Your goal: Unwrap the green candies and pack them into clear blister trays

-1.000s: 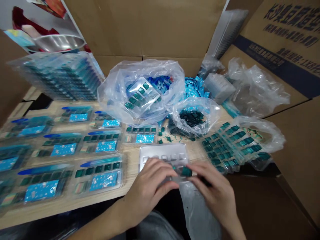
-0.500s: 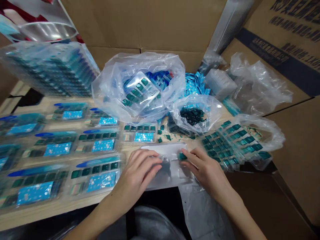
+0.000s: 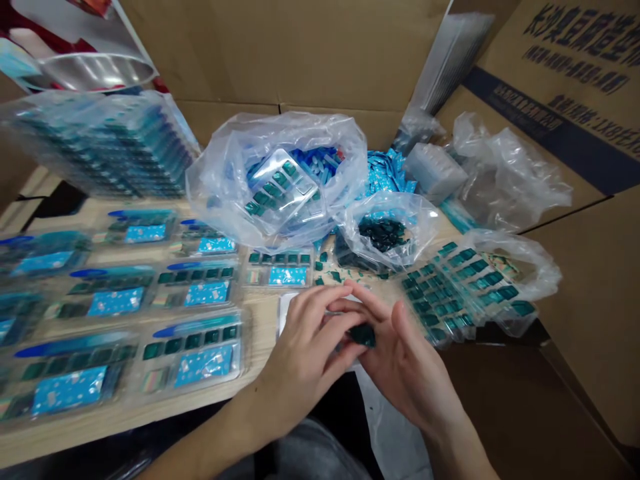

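Head view: a dark green plastic piece (image 3: 363,336) is pinched between the left hand (image 3: 305,350) and the right hand (image 3: 407,367), just above a clear blister tray (image 3: 287,313) on the tabletop (image 3: 261,327).

walls: cardboard carton flaps (image 3: 280,53) | right: blue-banded printed flap (image 3: 560,87) | upper left: glossy printed picture (image 3: 85,33) | surface: pale wood table (image 3: 263,333)

Small, glossy dark-green block (image 3: 363,335), approx. square, pinched at fingertips between L hand (image 3: 305,357) & R hand (image 3: 407,370). Beneath them, clear plastic blister tray (image 3: 287,313), mostly hidden by hands, lies flat on wooden counter (image 3: 263,337).
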The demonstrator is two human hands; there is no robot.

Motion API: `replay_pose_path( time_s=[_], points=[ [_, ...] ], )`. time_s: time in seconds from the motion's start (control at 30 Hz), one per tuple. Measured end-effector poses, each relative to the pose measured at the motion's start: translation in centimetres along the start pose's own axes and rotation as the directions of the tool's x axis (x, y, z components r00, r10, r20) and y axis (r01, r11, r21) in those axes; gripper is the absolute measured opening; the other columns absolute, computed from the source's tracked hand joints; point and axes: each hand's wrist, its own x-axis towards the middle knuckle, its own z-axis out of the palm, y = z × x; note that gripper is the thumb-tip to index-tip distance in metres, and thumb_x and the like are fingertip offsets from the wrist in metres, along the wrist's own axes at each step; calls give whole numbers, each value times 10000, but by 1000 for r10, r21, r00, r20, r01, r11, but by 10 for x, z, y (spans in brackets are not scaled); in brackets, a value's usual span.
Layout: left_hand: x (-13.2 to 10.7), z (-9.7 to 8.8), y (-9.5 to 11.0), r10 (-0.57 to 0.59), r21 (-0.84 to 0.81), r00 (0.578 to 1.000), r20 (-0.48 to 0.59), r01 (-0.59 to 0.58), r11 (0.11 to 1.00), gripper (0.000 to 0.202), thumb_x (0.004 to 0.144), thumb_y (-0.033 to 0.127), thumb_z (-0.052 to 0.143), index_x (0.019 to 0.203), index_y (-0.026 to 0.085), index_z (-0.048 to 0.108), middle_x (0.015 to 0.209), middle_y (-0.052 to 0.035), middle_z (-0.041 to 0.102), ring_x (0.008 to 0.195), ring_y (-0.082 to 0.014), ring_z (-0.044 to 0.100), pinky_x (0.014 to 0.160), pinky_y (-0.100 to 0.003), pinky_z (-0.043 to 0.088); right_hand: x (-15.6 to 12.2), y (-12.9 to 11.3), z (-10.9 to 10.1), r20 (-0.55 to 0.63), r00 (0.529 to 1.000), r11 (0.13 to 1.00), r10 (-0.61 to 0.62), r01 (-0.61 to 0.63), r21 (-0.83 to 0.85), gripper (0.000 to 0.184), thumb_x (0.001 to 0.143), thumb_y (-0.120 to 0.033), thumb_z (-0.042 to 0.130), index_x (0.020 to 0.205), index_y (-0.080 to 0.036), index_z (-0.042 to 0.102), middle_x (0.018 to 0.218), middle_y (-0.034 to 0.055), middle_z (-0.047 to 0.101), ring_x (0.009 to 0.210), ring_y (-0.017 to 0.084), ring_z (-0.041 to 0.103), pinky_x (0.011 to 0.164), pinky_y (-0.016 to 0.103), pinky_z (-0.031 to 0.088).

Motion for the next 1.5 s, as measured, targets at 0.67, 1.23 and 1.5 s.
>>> replay_pose_path(
  time_s=[0.67,1.23,1.5],
  points=[
    [-13,-7,4,154,197,988,-18,-148,969,209,925,54,426,891,143,612,822,-33,709,746,-167,647,852,-365,520,-17,16,-19,-86,990,919,-116,74,-387,107,715,-284,852,778,-250,772,715,-18,761,640,77,696,627,139,546],
    [-29,-15,-1,-158,-278,979,132,189,942,156,1009,235,458,904,194,566,748,5,624,677,-117,612,615,-195,498,-27,18,-15,204,921,661,-332,382,-646,306,830,-167,744,1044,-385,766,943,-6,771,876,125,729,782,189,591],
    [-31,-6,-10,-338,-246,940,-47,317,916,156,936,103,495,968,234,573,847,20,666,765,-115,656,686,-195,522,-14,0,-33,435,790,86,-432,516,-852,372,893,-45,597,1175,-269,686,1014,42,734,920,164,696,791,256,570]
  ],
)
